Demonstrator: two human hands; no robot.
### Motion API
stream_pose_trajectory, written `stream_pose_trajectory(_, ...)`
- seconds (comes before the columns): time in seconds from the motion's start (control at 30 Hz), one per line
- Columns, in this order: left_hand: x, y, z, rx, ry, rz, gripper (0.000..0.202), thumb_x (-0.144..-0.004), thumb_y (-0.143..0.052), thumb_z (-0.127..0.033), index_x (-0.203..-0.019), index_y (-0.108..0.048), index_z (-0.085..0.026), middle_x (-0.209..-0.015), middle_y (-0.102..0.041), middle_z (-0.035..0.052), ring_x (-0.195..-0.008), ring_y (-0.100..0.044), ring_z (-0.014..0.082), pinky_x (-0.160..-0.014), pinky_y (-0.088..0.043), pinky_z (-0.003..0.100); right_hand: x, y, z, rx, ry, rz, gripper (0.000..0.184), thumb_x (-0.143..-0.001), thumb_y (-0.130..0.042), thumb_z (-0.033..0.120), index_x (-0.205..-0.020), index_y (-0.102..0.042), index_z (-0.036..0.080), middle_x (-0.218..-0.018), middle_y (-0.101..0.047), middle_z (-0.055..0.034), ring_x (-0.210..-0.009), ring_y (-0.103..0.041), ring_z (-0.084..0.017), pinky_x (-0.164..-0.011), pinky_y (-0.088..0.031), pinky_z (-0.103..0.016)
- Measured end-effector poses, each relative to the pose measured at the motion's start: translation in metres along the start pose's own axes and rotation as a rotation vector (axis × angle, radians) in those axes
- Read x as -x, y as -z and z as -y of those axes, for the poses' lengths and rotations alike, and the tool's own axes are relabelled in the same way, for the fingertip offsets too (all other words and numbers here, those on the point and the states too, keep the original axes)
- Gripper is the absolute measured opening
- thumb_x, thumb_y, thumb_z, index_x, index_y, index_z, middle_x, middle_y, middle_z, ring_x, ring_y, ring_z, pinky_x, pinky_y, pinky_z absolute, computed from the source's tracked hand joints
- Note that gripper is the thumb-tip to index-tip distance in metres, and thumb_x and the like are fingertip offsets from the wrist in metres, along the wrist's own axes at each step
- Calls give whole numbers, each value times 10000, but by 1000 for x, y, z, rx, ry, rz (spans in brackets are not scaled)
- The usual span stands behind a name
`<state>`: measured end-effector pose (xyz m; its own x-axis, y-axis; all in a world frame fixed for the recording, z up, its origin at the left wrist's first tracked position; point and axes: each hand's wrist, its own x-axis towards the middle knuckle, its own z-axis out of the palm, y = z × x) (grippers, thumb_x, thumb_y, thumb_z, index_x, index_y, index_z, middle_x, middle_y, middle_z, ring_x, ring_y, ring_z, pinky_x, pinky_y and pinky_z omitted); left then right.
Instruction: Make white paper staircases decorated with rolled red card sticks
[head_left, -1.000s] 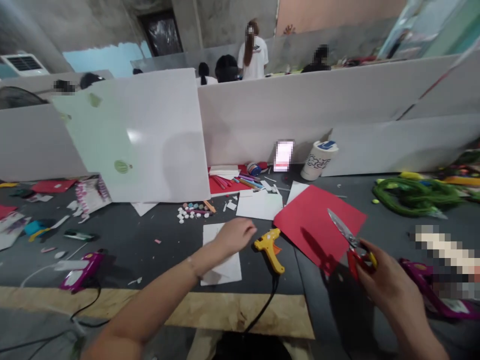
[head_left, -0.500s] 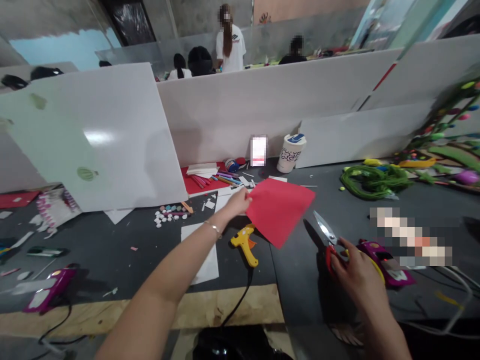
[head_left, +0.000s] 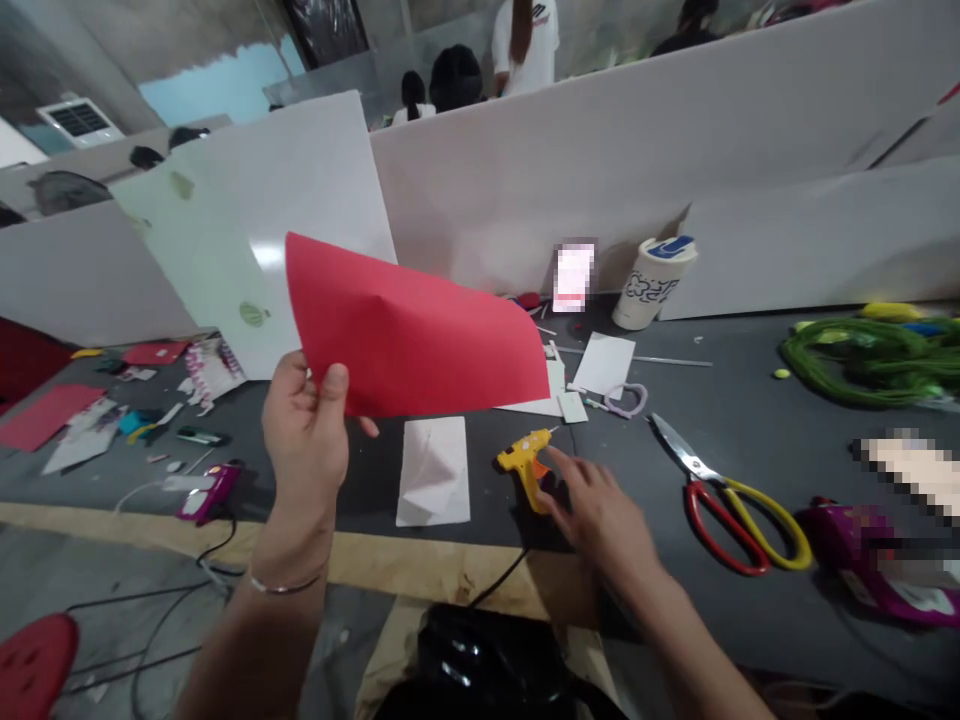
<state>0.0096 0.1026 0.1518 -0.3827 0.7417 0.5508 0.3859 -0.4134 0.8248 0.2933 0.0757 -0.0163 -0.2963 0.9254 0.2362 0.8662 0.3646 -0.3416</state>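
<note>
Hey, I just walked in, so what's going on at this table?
A person is working at the dark table with both hands. Their left hand holds up a curved sheet of red paper, thumb on the near side. Their right hand is open beside the handle of a yellow glue gun; whether it touches is hard to tell. The scissors lie to the right, out of either hand, and a cup stands near the back.

Scissors [head_left: 697, 468] now lie released on the bench [head_left: 727, 400], toward its front edge. Right hand [head_left: 609, 512] is now at the glue gun [head_left: 525, 455], contact unclear. Left hand [head_left: 306, 430] holds the red sheet [head_left: 420, 340] higher, curled.
</note>
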Motion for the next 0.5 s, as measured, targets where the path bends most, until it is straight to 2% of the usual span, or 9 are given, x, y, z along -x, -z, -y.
stream_pose_trajectory(0.07, 12, 15, -4, -5, 11, -83, 274, -814, -699, -412, -883, -545, -196, -660, -602, -69, -344, -496, 57, -282, -417, 185, -11, -20, 19, -5, -1, 61, 551, -869, -606, 326, -1380, -446, 196, -1039, -647, -121, -918, -600, -281, -735, -495, -366)
stream_pose_trajectory(0.17, 22, 37, -10, -12, 13, -185, 316, -760, -742, -419, -850, -549, -185, -619, -618, -80, -333, -500, 62, -264, -420, 191, -14, -36, 16, 16, -26, 112, 581, -845, -613, 241, -1388, -431, 138, -970, -641, -126, -895, -599, -277, -733, -483, -350)
stream_pose_trajectory(0.23, 27, 50, -14, -48, 16, -225, 297, -756, -743, -409, -841, -559, -192, -634, -644, -85, -339, -511, 64, -268, -427, 198, -8, -35, 4, 52, -57, 98, 553, -850, -596, 238, -1368, -445, 114, -936, -639, -126, -867, -599, -276, -736, -477, -354)
stream_pose_trajectory(0.33, 34, 66, -15, -153, 0, -236, 150, -828, -686, -335, -870, -584, -234, -715, -670, -105, -383, -539, 52, -335, -450, 216, 7, -26, -10, 141, -72, 43, 530, -880, -581, 342, -1338, -474, 99, -902, -649, -134, -836, -596, -296, -742, -474, -389)
stream_pose_trajectory(0.4, 38, 74, -13, -223, -31, -214, 51, -867, -645, -284, -872, -601, -260, -754, -667, -112, -415, -554, 53, -365, -438, 242, 13, -21, -9, 198, -50, 18, 547, -891, -568, 406, -1340, -485, 105, -961, -659, -159, -835, -595, -309, -730, -473, -409)
stream_pose_trajectory(0.5, 40, 83, -12, -299, -79, -162, 32, -863, -650, -240, -860, -628, -262, -738, -651, -105, -450, -571, 68, -401, -437, 265, 13, -17, 4, 179, -46, -20, 510, -904, -537, 417, -1325, -521, 129, -1144, -636, -198, -925, -595, -337, -750, -477, -442)
